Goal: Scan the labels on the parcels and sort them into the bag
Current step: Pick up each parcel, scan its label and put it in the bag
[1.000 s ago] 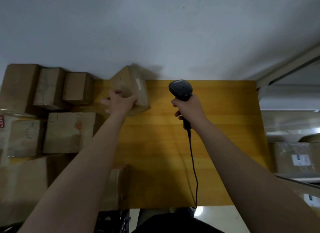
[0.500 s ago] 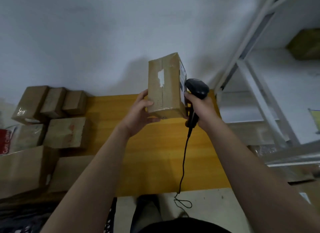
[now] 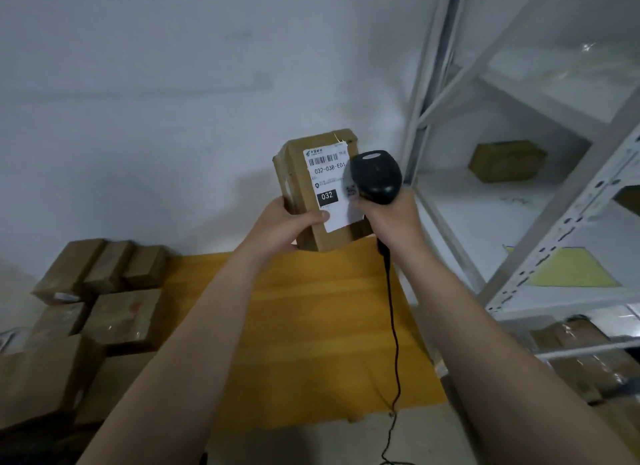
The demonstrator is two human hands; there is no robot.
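Changed since half a second ago: the held parcel (image 3: 299, 184) is turned so that its label (image 3: 329, 201) faces the camera, where a taped face with a torn white patch showed before. The scanner (image 3: 375, 175) head now sits in front of that label face.

Wall (image 3: 173, 84): pale, plain, behind everything.

Shelving rack (image 3: 426, 101): white metal, at the right. One brown box (image 3: 507, 160) on an upper shelf, a yellow sheet (image 3: 568, 269) on the shelf below, film-wrapped cartons (image 3: 581, 354) lowest.

Worktop (image 3: 311, 326): yellow wood, beneath both forearms.

Stacked parcels (image 3: 121, 312): brown cardboard, several, crowded on the worktop's left end, touching one another.

Parcel: brown oblong box, held on end and slightly tilted in the air over the worktop's far edge, clear of it.

Left hand (image 3: 284, 225): grips the parcel's lower left corner, thumb across the front face at the label's lower edge, fingers behind.

Right hand (image 3: 394, 215): closed round the scanner's handle, just right of the parcel.

Scanner: black, head overlapping the label's right edge; contact cannot be told.

Label: white, barcode at top, "032-038-E01" beneath, "032" in a black block.

Cable (image 3: 393, 326): black, hangs from the handle past the worktop's near edge.
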